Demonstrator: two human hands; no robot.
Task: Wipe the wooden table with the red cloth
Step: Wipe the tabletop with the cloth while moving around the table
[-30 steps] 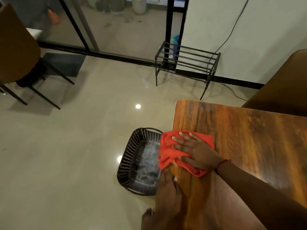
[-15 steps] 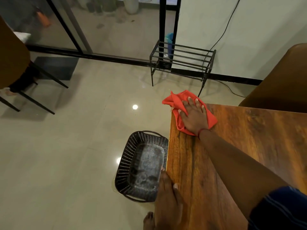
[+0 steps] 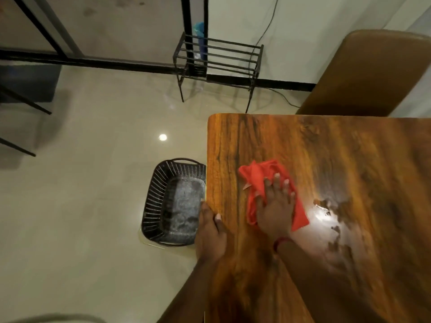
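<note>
- Right hand flat, palm down; fingers spread and pressing on the red cloth, not pinching it.
- Cloth bunched under the palm; a crumpled fold sticks out ahead of the fingertips and to their left, and a flatter corner shows to the right of the wrist.
- Thin red band around the right wrist, just behind the cloth.
- Cloth lies on the tabletop, inboard of its left edge, with a strip of bare wood between cloth and edge.
- Just right of the fingers: a bright glare patch on the wood, broken by dark blotches; wet or reflection, cannot tell which.
- Left hand rests on the left edge of the tabletop, thumb on top of the wood, the other fingers down over the edge and mostly hidden; it holds nothing that I can see.
- Directly left of the left hand, on the floor: a dark slatted basket, close against the table side.
- Farther ahead of the fingers: a black metal rack by the wall.
- Ahead and right, past the far table edge: a brown chair back.
</note>
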